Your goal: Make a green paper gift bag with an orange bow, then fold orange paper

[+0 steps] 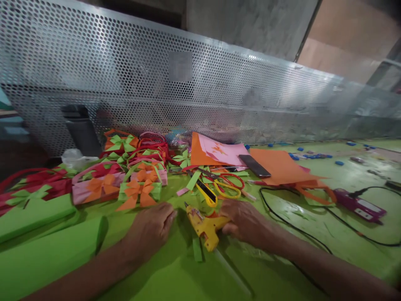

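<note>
My right hand [239, 219] grips the handle of a yellow hot glue gun [202, 228], its nozzle pointing up and left. A clear glue stick [233, 271] trails from its back end. Beside the nozzle, my left hand [153, 223] is closed, fingers curled inward; anything inside is hidden. A green paper strip [197, 249] lies under the gun. Just beyond my hands are yellow-handled scissors [206, 193], red-handled scissors [233, 180] and paper scraps. Close to my left hand stands a small green paper bag [156, 191] with an orange paper bow [138, 194].
More small paper bags with bows crowd the left, including a pink one [79, 190]. Large folded green pieces [53, 259] lie nearer. A dark bottle [82, 131], a phone [254, 165], orange sheets [278, 167], a black cable [282, 223] and a purple power strip [360, 205] surround the workspace.
</note>
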`<state>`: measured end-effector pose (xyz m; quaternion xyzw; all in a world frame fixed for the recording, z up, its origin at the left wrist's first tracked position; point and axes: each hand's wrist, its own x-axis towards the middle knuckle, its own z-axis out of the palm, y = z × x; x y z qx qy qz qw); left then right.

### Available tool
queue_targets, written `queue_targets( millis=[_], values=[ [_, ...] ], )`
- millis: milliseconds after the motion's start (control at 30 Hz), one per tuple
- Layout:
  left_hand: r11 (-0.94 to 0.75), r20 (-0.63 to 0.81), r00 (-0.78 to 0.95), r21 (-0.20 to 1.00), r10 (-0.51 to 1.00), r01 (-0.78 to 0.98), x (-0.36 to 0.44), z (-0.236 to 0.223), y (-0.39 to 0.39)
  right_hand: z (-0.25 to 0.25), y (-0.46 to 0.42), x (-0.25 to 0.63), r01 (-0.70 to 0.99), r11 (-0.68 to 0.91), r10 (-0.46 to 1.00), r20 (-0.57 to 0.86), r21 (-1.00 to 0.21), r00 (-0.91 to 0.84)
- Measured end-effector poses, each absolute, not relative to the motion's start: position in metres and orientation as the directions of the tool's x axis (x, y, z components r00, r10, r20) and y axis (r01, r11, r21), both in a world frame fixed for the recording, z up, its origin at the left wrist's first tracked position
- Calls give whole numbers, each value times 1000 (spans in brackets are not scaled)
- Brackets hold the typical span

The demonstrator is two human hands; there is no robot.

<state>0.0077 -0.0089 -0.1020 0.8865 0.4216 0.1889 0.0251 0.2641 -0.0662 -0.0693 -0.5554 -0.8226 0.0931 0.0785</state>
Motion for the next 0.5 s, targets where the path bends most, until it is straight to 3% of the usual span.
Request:
queue_targets(
  millis=[167,500],
  values=[
    [-641,322,565,224,760,734,7,-101,-8,-62,-63,268,914,340,940,83,-223,-330],
    [-638,282,576,246,767,729,12,-98,-10,-45,-43,305,991,109,976,199,-73,-92]
  ],
)
